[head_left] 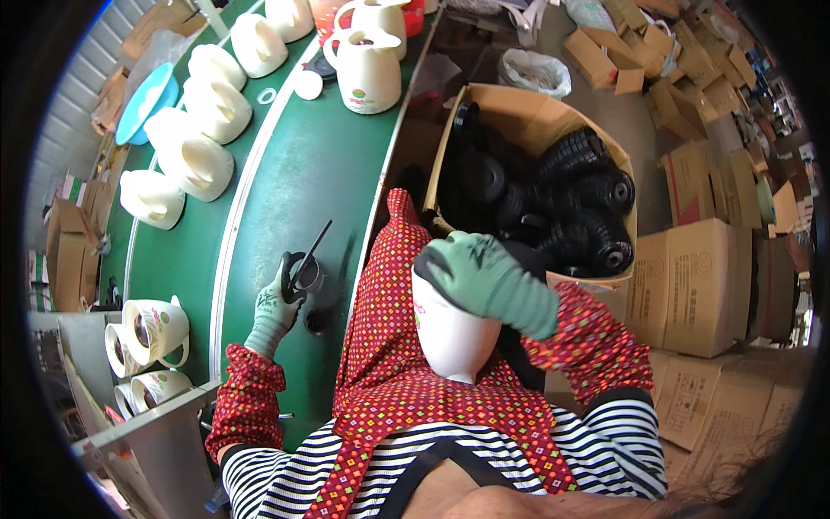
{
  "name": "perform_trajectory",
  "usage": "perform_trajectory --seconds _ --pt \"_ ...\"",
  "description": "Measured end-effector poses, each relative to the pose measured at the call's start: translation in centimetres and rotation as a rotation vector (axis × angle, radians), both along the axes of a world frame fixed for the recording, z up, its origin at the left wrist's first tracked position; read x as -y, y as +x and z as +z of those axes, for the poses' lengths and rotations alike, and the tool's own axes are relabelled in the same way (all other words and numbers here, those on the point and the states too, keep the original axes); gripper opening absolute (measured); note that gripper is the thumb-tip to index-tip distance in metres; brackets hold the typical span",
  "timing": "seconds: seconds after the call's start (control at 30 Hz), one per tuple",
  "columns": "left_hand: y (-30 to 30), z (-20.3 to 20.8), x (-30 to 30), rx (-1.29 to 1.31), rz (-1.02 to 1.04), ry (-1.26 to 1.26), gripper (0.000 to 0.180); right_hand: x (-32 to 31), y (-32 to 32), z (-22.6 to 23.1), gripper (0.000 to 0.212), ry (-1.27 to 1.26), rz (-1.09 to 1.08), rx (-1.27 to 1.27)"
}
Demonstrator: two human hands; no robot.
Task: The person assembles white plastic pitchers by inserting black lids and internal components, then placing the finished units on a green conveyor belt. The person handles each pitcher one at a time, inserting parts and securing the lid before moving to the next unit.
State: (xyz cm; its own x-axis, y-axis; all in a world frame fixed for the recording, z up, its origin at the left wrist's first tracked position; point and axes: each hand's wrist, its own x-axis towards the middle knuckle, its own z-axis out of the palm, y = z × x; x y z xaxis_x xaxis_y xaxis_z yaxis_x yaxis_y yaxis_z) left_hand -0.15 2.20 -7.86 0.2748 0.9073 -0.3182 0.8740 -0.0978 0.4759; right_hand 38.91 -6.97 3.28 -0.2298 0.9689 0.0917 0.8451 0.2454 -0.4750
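Observation:
My left hand (275, 303), in a grey-green glove with black fingertips, is closed at the side of a small dark cup (309, 277) over the green belt. A thin black stick (316, 240) slants up out of the cup. In my lap lies a white jug body (450, 342), its narrow end toward me. My right hand (484, 275), gloved the same way, is closed over the jug's far end and hides most of that end. Whether the right fingers also press a small part there cannot be seen.
Several white jugs (197, 164) line the belt's left side, with others (367, 73) at its far end. A carton (540, 112) of ribbed black parts (596, 203) stands beside my right arm. Two jugs (156, 329) lie in a grey holder at left. Cardboard boxes (700, 285) fill the right.

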Motion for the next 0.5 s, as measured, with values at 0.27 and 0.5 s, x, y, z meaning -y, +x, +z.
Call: perform_trajectory --seconds 0.27,0.5 --pt "10.9 13.3 -1.8 0.491 -0.197 -0.190 0.070 -5.9 5.2 7.1 0.047 0.361 0.285 -0.193" --pt "21.4 21.0 -4.5 0.368 -0.448 -0.420 0.068 -9.2 7.0 4.2 0.031 -0.139 0.122 -0.066"
